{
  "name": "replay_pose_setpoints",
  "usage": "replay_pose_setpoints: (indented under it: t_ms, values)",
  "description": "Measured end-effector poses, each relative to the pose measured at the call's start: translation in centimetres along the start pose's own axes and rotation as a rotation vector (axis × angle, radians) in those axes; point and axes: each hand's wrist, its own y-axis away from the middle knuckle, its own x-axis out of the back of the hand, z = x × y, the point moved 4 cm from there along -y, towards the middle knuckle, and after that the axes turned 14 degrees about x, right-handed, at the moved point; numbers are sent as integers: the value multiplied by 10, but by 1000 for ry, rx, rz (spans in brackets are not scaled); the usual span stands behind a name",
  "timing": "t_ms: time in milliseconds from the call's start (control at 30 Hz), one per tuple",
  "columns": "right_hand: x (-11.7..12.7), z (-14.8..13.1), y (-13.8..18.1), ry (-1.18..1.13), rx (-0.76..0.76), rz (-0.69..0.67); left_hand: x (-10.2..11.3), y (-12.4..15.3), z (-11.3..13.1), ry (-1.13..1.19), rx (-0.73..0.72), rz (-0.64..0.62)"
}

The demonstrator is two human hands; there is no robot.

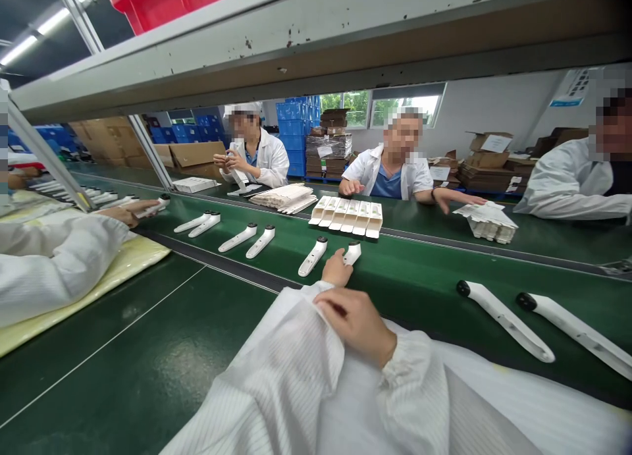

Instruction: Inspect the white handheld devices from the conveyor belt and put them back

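Observation:
My left hand [337,268] reaches over the green belt and closes round the lower part of a white handheld device [352,253] with a black round end. That lower part is hidden behind my fingers. A matching white device [313,257] lies just to the left, apart from the hand. Nearer to me, my right hand [359,322] pinches the white sleeve [309,320] of my left arm near its cuff. On the right, two more such devices [508,320] lie slantwise on the belt.
Across the green belt [409,290] stand a row of open white boxes [346,216] and flat cartons [284,198]. Several co-workers in white coats sit around it; one sleeve [54,257] reaches in from the left. A metal shelf [296,43] with a red bin [172,4] hangs overhead.

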Motion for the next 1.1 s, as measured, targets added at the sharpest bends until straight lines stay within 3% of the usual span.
replay_pose_setpoints:
  t_ms: [133,200,333,533,633,700,800,867,933,1033,1100]
  values:
    - [53,46,9,-76,-324,441,-2,8,3,582,158,-408]
    - [72,70,19,-153,-473,578,-4,13,5,812,235,-566]
    - [85,97,35,-246,-672,643,-13,22,7,908,309,-659]
    - [79,97,36,-250,-656,607,-32,35,10,923,355,-706]
    - [77,95,34,-228,-667,586,-39,39,9,955,385,-592]
    - [76,94,33,-245,-672,561,-42,39,8,979,327,-501]
    - [72,94,32,-336,-673,516,-46,38,9,975,197,-478]
    - [71,94,33,-406,-674,510,-43,35,8,897,183,-437]
    - [71,95,35,-468,-676,518,-31,29,8,704,103,-278]
    - [71,95,36,-551,-678,528,-4,23,15,209,-211,62]
    - [71,96,37,-598,-688,542,3,18,14,-136,-291,156]
